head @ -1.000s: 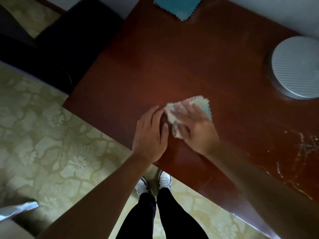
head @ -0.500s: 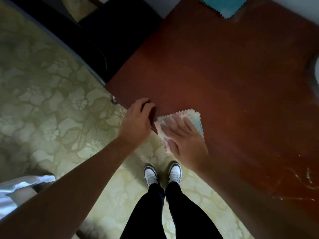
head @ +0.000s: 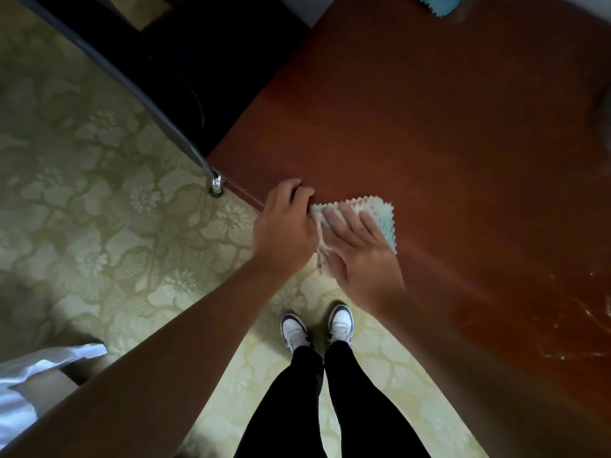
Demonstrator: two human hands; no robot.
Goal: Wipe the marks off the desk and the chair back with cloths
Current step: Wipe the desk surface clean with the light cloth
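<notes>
A pale cloth point(head: 380, 213) with zigzag edges lies on the red-brown desk point(head: 429, 127), at its near edge by the left corner. My right hand point(head: 360, 256) presses flat on the cloth with straight fingers. My left hand point(head: 284, 226) is just left of the cloth, its fingers curled over the desk's edge. White marks point(head: 578, 325) streak the desk at the right. A blue cloth point(head: 443, 3) lies at the desk's far edge. The dark chair point(head: 211, 61) stands beyond the desk's left corner.
A chair leg with a metal foot point(head: 215, 185) stands on the patterned floor point(head: 99, 209) beside the desk corner. White fabric point(head: 39, 375) lies at the lower left. My shoes point(head: 317, 325) are below the desk's edge.
Both hands and the pale cloth slid across the desk to its near edge. My left hand went from flat on the top to curled over the edge.
</notes>
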